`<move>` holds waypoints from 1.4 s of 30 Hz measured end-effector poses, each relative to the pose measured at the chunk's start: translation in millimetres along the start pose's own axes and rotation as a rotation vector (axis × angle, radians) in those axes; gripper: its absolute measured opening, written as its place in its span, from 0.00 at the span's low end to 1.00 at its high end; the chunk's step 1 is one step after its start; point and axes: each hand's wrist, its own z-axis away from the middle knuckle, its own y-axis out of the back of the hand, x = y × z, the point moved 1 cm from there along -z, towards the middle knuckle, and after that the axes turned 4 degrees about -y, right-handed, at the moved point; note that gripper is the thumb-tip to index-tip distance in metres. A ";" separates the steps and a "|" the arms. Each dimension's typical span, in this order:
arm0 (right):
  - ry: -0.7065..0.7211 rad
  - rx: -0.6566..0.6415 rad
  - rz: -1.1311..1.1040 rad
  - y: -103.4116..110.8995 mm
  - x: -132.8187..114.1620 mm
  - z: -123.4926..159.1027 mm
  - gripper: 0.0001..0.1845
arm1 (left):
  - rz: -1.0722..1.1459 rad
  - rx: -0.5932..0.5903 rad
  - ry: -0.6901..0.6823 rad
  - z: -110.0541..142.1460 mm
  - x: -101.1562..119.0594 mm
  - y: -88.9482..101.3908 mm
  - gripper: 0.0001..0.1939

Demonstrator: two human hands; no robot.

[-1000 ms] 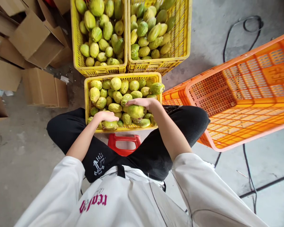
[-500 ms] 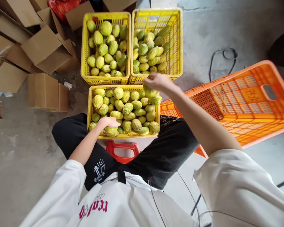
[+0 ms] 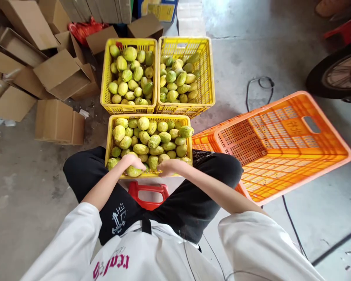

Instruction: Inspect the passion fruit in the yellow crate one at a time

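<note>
The front yellow crate between my knees is filled with oval, yellow-green fruit, which look like small papayas. My left hand lies over the crate's near edge, its fingers curled round one yellow-green fruit. To the right of it, my right hand reaches down at the same edge with bent fingers. Whatever is under those fingers is hidden. Behind stand two more yellow crates: the back-left crate and the back-right crate, both holding the same kind of fruit.
A large orange crate lies tilted on the right, beside my knee. Cardboard boxes pile up at the left. A red stool shows between my legs. A wheel and a black cable are at the right.
My right hand has come from the back-right corner of the front crate, where it held a fruit, to the near edge. My left hand stays on its fruit. The view has shifted.
</note>
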 end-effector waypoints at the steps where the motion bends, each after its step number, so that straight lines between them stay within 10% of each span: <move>1: 0.007 -0.037 0.047 -10.1 1.1 -0.8 0.13 | 0.004 -0.056 0.045 0.8 3.1 -2.7 0.34; 7: 0.048 0.022 0.094 -12.9 5.6 -9.6 0.08 | -0.025 0.116 0.123 11.0 34.9 -2.1 0.32; 12: 0.087 0.158 -0.116 -3.9 17.0 -13.9 0.07 | 0.056 0.950 0.052 38.9 34.8 45.0 0.44; 15: 0.099 0.183 -0.203 -7.0 22.9 -13.2 0.12 | 0.031 1.215 0.024 65.8 20.2 68.1 0.58; 22: 0.084 0.130 -0.218 -18.5 17.6 -14.9 0.11 | -0.067 1.217 0.134 83.9 -12.8 65.2 0.68; 28: 0.066 0.061 0.055 -10.7 8.4 -9.5 0.14 | -0.173 0.823 0.191 54.2 -37.1 58.2 0.50; 42: -0.075 0.160 0.371 -11.5 30.3 -9.5 0.25 | -0.362 0.423 0.032 -11.2 -0.1 0.0 0.49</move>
